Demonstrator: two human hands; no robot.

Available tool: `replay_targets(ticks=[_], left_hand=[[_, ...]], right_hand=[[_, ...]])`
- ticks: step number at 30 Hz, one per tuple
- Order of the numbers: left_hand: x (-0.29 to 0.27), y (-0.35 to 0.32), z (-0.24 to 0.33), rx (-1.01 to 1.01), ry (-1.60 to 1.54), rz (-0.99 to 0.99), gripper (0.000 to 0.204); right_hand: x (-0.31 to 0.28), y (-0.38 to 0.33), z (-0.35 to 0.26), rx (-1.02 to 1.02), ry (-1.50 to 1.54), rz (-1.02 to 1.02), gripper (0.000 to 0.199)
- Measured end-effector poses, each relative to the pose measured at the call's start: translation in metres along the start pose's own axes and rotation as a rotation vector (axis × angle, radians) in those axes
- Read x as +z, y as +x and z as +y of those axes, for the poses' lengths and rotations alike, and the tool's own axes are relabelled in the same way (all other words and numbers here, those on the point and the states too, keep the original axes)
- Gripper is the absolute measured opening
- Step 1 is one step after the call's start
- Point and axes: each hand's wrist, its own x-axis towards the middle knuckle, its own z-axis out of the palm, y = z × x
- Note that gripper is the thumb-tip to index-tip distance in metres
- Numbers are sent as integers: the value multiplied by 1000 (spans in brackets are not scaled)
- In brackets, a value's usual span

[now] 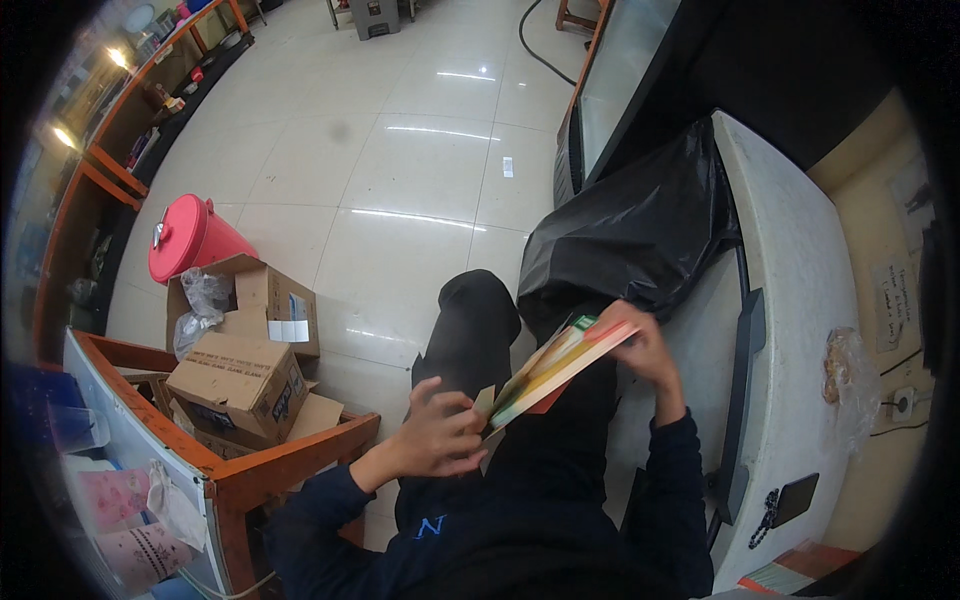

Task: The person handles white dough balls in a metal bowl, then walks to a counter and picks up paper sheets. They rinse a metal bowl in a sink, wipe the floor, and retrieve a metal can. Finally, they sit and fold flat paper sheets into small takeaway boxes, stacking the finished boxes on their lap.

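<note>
The seated person held a thin stack of flat packets edge-up over the lap, and both hands were busy with it. The right hand was closed round the far, upper end, thumb and fingers pinching the green-and-orange edges so the stack stayed squared. The left hand curled at the near, lower end, fingertips on the corner, which looked like steadying or thumbing through (I couldn't tell which). The stack's long axis ran diagonally, low by the left hand, rising up and away toward the black plastic bag draped on the white surface. Cardboard boxes sat on the floor at the left.
</note>
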Motion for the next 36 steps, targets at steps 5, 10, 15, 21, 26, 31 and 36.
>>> replay_targets(ticks=[5, 10, 15, 21, 26, 31, 36], left_hand=[[-11, -12, -11, 5, 181, 63, 22], [-12, -34, -34, -366, -7, 264, 25], [2, -61, -62, -862, -457, 670, 25], [-3, -80, -73, -908, -617, 869, 24], [-42, -55, -65, -734, -394, 935, 23], [-78, -17, -33, -457, -123, 847, 23], [-69, 11, -19, -340, -429, 888, 21]], right_hand=[[-52, -24, 1, -61, 66, 597, 44], [-81, -49, -55, -379, -137, 906, 44], [-74, -64, -125, -581, -3, 792, 26], [-14, -14, -98, 166, -81, 58, 44], [106, 35, 38, 309, -153, -422, 57], [146, 25, 72, 205, -321, -228, 64], [103, 15, -37, -178, -335, 497, 45]])
